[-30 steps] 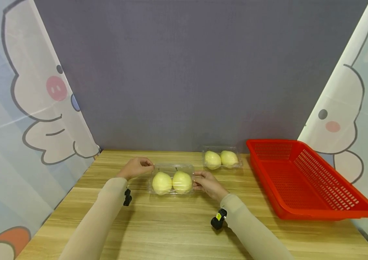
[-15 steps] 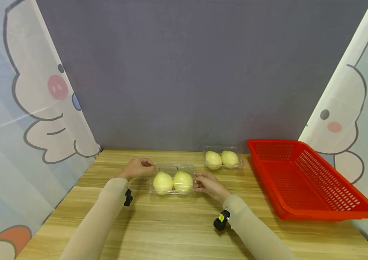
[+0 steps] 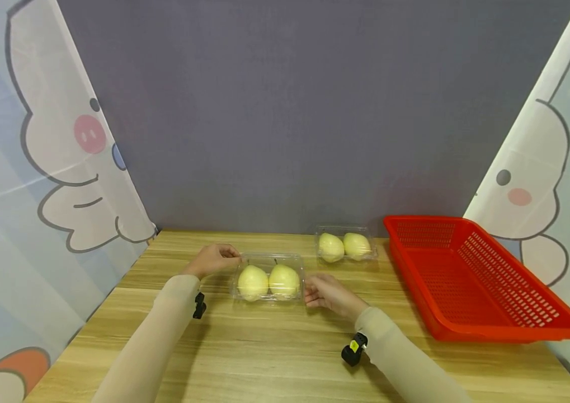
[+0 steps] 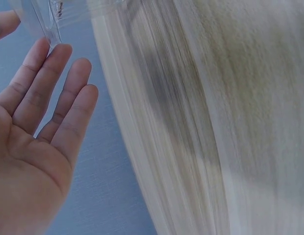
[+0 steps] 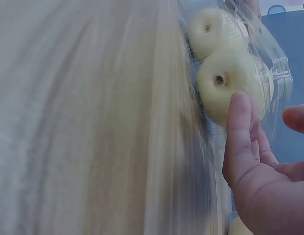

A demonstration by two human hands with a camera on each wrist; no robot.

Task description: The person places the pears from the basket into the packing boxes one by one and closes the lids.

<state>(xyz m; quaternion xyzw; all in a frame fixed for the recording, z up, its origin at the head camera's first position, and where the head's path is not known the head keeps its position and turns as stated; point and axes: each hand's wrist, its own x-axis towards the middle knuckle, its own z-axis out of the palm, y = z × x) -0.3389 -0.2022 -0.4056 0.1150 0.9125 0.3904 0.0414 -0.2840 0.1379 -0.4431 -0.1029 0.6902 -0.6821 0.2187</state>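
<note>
Two pale yellow pears (image 3: 253,282) sit side by side in a clear plastic clamshell box (image 3: 269,258) on the table. At its upper left corner my left hand (image 3: 212,259) pinches the plastic edge; in the left wrist view, the thumb and fingertips (image 4: 59,51) lie on either side of that edge. My right hand (image 3: 332,295) is beside the box's right end, its fingers (image 5: 240,132) fairly straight and the thumb apart. Whether those fingertips still touch the plastic, I cannot tell. The lid appears to lie over the pears.
A second clear box (image 3: 346,229) with two pears stands further back, right of centre. The red perforated plastic basket (image 3: 415,296) occupies the right side of the wooden table (image 3: 264,358). A grey panel (image 3: 285,123) rises behind the table.
My right hand has released the right end of the box, shifting slightly down and right. The left hand stays at the left corner, and the box has hardly moved.
</note>
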